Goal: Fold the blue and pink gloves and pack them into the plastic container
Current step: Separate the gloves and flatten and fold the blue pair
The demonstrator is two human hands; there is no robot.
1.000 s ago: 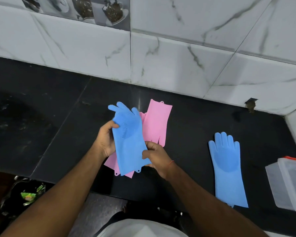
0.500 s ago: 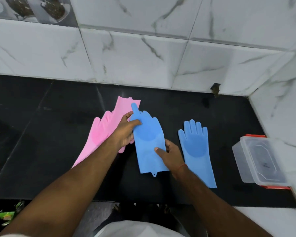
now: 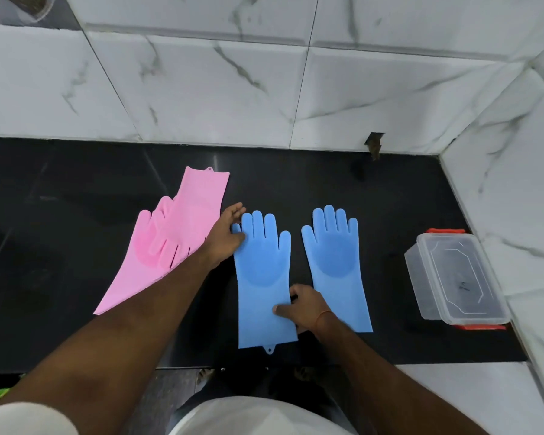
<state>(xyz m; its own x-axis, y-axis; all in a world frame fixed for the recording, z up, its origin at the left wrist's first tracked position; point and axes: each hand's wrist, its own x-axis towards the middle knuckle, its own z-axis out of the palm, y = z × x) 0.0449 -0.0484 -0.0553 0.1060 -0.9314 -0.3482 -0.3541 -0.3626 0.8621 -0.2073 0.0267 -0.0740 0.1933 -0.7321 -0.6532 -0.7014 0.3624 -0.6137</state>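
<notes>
Two blue gloves lie flat side by side on the black counter, fingers pointing to the wall. My left hand (image 3: pixel 228 235) pinches the thumb edge of the left blue glove (image 3: pixel 263 277). My right hand (image 3: pixel 305 307) grips that glove's cuff at its right edge, thumb on top. The right blue glove (image 3: pixel 335 265) lies untouched just beyond my right hand. Two pink gloves (image 3: pixel 173 237) lie overlapped to the left, partly under my left forearm. The clear plastic container (image 3: pixel 453 277) with red clips stands at the right, against the side wall.
The black counter (image 3: pixel 76 215) runs left, with marble-tiled walls behind and at the right. Its front edge lies just below the blue glove's cuff. A small dark notch (image 3: pixel 374 146) sits at the base of the back wall.
I have carried the blue glove off the pink pair and laid it flat beside the other blue glove. My view has swung right, bringing the container closer in.
</notes>
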